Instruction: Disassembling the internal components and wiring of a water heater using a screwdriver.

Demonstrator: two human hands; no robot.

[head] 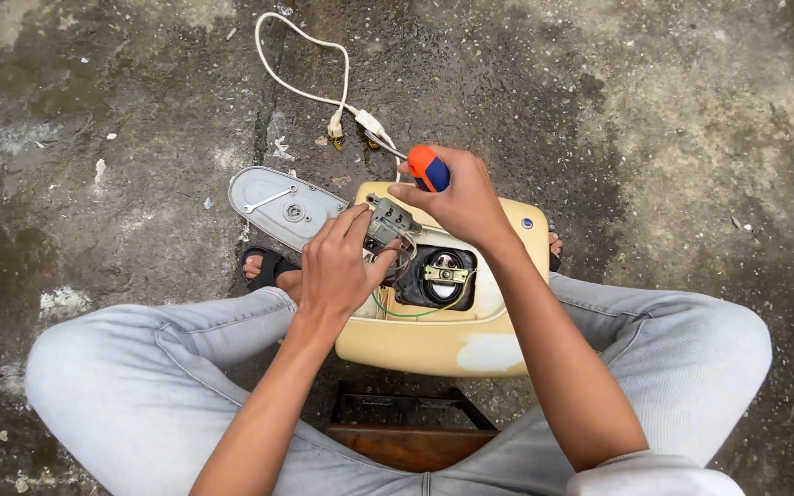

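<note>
A cream-coloured appliance housing [452,344] lies open between my knees, showing a dark round motor part [441,276] and green wires inside. My left hand [337,266] pinches a small grey metal switch block [390,220] with wires at the housing's upper opening. My right hand [457,197] is closed around a screwdriver with an orange and blue handle [428,168], its tip pointing down toward the grey block.
A grey oval cover plate [282,207] with a small wrench and a washer on it lies on the wet concrete to the left. A white power cord with plug [342,101] trails away above. A low wooden stool [406,432] sits under me.
</note>
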